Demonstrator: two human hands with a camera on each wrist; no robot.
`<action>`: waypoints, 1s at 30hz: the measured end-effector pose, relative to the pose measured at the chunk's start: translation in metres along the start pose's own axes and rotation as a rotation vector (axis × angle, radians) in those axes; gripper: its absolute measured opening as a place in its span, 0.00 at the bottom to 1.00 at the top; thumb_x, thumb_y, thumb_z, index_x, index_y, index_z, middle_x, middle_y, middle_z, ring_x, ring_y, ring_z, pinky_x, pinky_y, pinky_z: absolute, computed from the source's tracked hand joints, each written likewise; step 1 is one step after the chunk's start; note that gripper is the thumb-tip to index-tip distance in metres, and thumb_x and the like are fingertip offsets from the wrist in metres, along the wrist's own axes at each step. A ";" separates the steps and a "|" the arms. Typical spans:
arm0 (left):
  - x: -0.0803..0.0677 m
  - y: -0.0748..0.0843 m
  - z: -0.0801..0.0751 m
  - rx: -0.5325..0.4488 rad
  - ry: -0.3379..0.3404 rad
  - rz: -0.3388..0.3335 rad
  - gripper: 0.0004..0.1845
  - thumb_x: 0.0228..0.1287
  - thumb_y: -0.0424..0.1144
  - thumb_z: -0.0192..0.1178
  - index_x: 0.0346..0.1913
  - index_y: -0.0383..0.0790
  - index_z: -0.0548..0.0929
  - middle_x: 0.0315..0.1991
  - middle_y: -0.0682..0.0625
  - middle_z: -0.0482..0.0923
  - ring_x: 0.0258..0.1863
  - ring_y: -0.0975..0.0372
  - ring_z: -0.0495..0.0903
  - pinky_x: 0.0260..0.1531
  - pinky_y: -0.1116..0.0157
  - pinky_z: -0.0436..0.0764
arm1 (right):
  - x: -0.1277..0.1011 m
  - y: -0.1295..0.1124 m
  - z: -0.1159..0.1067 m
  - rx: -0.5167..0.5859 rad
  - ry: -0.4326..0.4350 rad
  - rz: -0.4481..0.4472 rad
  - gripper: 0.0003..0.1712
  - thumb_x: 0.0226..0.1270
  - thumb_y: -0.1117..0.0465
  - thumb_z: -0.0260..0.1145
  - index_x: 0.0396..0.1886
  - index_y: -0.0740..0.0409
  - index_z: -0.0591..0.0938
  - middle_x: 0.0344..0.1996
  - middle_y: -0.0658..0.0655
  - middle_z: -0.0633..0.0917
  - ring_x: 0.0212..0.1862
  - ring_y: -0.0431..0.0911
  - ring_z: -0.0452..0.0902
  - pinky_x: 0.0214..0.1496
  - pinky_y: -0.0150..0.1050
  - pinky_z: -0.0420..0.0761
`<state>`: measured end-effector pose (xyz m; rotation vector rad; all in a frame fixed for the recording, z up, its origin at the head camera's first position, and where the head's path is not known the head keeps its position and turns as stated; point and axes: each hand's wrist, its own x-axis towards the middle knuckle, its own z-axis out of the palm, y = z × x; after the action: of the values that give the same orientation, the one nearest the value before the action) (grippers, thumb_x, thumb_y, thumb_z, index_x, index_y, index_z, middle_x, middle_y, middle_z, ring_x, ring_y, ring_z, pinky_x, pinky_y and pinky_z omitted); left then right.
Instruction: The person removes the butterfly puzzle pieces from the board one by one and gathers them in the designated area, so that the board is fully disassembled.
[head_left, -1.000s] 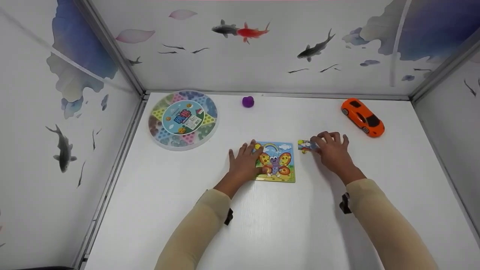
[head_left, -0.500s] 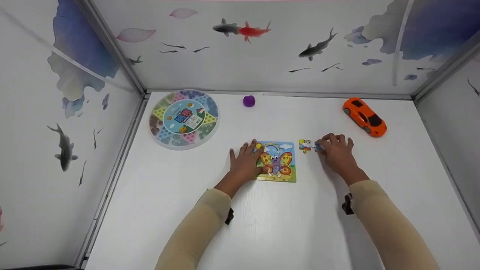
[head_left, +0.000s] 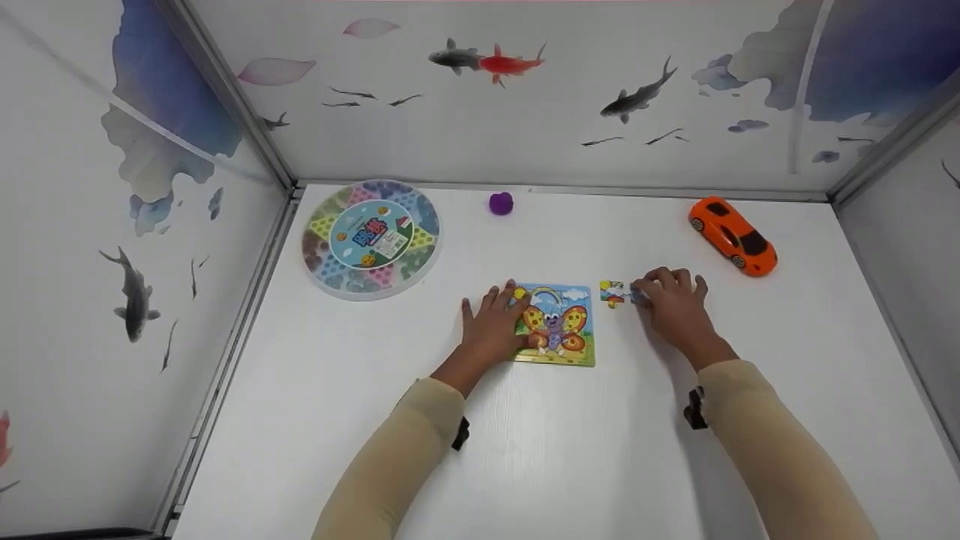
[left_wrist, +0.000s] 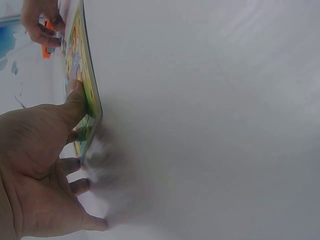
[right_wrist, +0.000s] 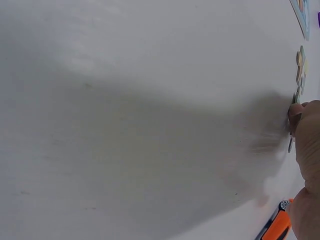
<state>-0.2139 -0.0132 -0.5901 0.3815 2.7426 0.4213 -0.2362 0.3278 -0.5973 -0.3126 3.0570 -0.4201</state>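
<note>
My left hand rests with spread fingers on the left side of a square butterfly jigsaw puzzle lying on the white table. Seen from the left wrist, the thumb presses the puzzle's face near its front edge. Just right of the puzzle lies a small yellow, white and blue jigsaw piece. My right hand pinches a bluish jigsaw piece beside it, low at the tabletop. The fingers cover most of that piece; an edge of it shows in the right wrist view.
An orange toy car stands at the back right. A round Chinese checkers box lies at the back left. A small purple object sits near the back wall. Walls with fish pictures enclose the table.
My right hand has shifted slightly to the right with its jigsaw piece, baring more of the loose piece beside it. The left hand has stayed on the puzzle.
</note>
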 end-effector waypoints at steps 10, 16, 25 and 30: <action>0.004 -0.003 0.003 -0.020 0.009 0.009 0.45 0.77 0.65 0.65 0.90 0.61 0.60 0.93 0.52 0.47 0.92 0.50 0.48 0.86 0.30 0.48 | 0.000 -0.002 -0.002 0.007 -0.007 0.008 0.21 0.83 0.67 0.66 0.70 0.52 0.85 0.70 0.67 0.78 0.73 0.71 0.65 0.79 0.87 0.50; 0.005 -0.004 0.006 -0.006 0.020 0.020 0.45 0.77 0.66 0.64 0.90 0.61 0.61 0.93 0.52 0.47 0.92 0.50 0.49 0.85 0.29 0.50 | -0.001 -0.001 -0.002 0.002 -0.002 -0.007 0.21 0.82 0.68 0.67 0.70 0.52 0.84 0.70 0.67 0.77 0.72 0.71 0.65 0.78 0.87 0.53; -0.001 0.000 -0.001 0.001 0.001 0.020 0.45 0.78 0.67 0.62 0.90 0.61 0.59 0.94 0.52 0.45 0.93 0.51 0.46 0.86 0.29 0.48 | -0.001 -0.007 0.001 -0.015 0.007 -0.007 0.25 0.82 0.58 0.71 0.74 0.53 0.82 0.72 0.65 0.79 0.77 0.69 0.66 0.77 0.89 0.49; 0.000 0.000 -0.001 -0.010 -0.018 0.009 0.46 0.78 0.67 0.62 0.91 0.61 0.58 0.94 0.52 0.43 0.93 0.51 0.44 0.86 0.29 0.46 | 0.002 -0.021 0.006 -0.022 0.010 -0.028 0.31 0.82 0.47 0.70 0.76 0.55 0.81 0.74 0.64 0.80 0.79 0.65 0.68 0.79 0.88 0.48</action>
<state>-0.2148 -0.0136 -0.5895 0.3936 2.7214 0.4322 -0.2340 0.3065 -0.5971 -0.3556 3.0722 -0.3904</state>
